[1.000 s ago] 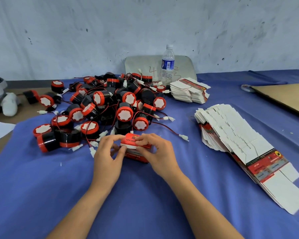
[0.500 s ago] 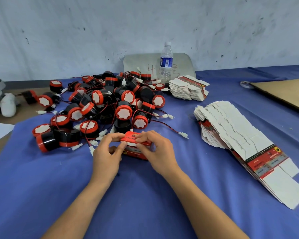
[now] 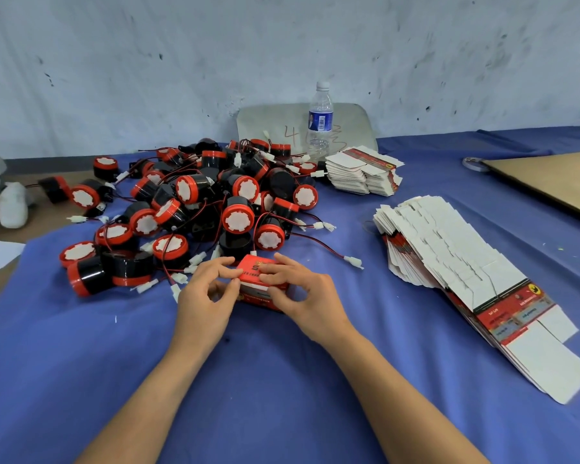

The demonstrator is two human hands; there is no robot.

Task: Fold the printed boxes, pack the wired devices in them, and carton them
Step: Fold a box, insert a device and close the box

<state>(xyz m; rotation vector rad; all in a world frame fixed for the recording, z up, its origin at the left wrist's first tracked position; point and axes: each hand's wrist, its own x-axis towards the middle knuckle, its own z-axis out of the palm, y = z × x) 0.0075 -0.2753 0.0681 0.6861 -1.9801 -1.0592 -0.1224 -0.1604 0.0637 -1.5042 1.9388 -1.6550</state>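
Right, the red printed box [image 3: 261,289] sits on the blue worktop [image 3: 282,396], directly between both sets of fingers [image 3: 223,262]. The left hand [image 3: 206,298] pinches its left top corner with thumb and forefinger. The right hand [image 3: 303,296] has a forefinger laid across the lid and its thumb on the front edge, so both are grasping the box, neither is loose. Looks like lid-flap closing. Can't tell if a device or its lead is inside. Risks: the tuck tab misses its slot and creases if the lid is pushed down skewed; a wire poking out gets trapped under the flap; thin card buckles if squeezed too hard. The pile of wired devices [image 3: 215,209] lies just beyond the fingers, with loose white connectors [image 3: 179,278] right beside the left ones, easy to snag. The flat box stack [image 3: 449,262] is well off to the right of the fingers.
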